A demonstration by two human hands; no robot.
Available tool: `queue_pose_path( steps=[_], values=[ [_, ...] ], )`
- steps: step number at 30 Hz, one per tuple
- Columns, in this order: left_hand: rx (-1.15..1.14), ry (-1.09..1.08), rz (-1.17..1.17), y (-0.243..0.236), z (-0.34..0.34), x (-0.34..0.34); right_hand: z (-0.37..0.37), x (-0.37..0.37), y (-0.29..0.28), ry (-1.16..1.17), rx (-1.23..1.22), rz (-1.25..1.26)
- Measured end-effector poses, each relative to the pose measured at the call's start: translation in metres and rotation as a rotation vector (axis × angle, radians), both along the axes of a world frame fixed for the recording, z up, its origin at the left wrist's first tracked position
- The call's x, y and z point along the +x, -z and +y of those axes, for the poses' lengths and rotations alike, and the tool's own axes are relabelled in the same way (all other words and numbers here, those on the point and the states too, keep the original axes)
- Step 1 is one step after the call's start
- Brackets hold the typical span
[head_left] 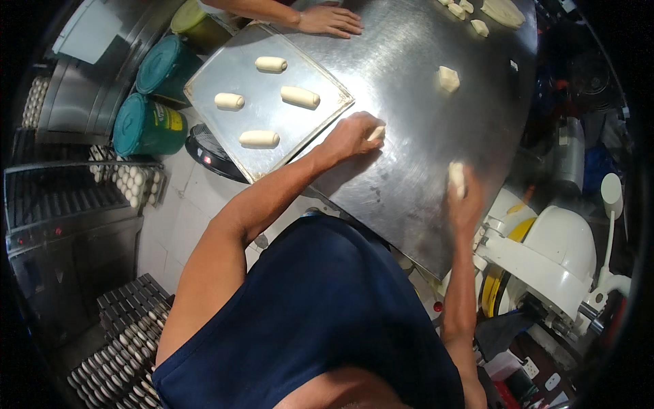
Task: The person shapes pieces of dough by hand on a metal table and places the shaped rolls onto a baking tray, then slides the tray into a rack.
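My left hand (352, 138) is closed round a small piece of dough (377, 133) over the steel table (402, 163), beside the tray's corner. At the right side of the table, my right hand (468, 198), smeared a little by motion, grips a longer piece of dough (457, 178) that shows past the fingers. A metal baking tray (269, 116) lies at the left with several spaced rolls of dough (300, 97) on it. Farther off on the table sits a loose chunk of dough (448, 80).
A co-worker's hand (330, 19) lies flat at the far edge. More dough lumps and a large dough slab (504, 11) are at the far right. A white machine (558, 242) stands right of the table. Lidded buckets (148, 127) and egg trays (136, 180) are at the left.
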State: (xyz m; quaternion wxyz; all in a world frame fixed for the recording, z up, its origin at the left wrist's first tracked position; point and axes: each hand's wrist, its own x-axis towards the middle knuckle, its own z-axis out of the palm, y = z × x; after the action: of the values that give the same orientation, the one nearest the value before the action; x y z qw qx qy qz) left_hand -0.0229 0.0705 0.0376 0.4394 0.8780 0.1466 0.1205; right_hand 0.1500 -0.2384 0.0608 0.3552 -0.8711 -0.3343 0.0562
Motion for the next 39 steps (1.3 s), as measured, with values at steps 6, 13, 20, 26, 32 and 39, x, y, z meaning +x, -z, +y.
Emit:
queue_pose_path(
  steps=[6, 13, 20, 26, 32, 39],
  values=[
    [0.450, 0.054, 0.126, -0.006, 0.001, 0.028, 0.024, -0.003, -0.007, 0.033, -0.287, -0.355],
    [0.762, 0.297, -0.047, 0.025, -0.025, 0.058, 0.078, 0.018, 0.034, -0.187, -0.261, -0.420],
    [0.662, 0.298, -0.065, 0.025, -0.008, 0.061, 0.070, 0.024, 0.027, -0.194, -0.222, -0.233],
    [0.744, 0.349, 0.031, 0.037, -0.027, 0.000, 0.066, -0.001, 0.042, -0.131, -0.234, -0.427],
    [0.702, 0.459, 0.053, 0.020, -0.012, 0.020, 0.050, -0.002, 0.029, -0.220, -0.206, -0.343],
    [0.728, 0.378, -0.235, 0.025, -0.007, 0.012, 0.043, -0.003, 0.045, -0.038, -0.092, -0.500]
  ],
)
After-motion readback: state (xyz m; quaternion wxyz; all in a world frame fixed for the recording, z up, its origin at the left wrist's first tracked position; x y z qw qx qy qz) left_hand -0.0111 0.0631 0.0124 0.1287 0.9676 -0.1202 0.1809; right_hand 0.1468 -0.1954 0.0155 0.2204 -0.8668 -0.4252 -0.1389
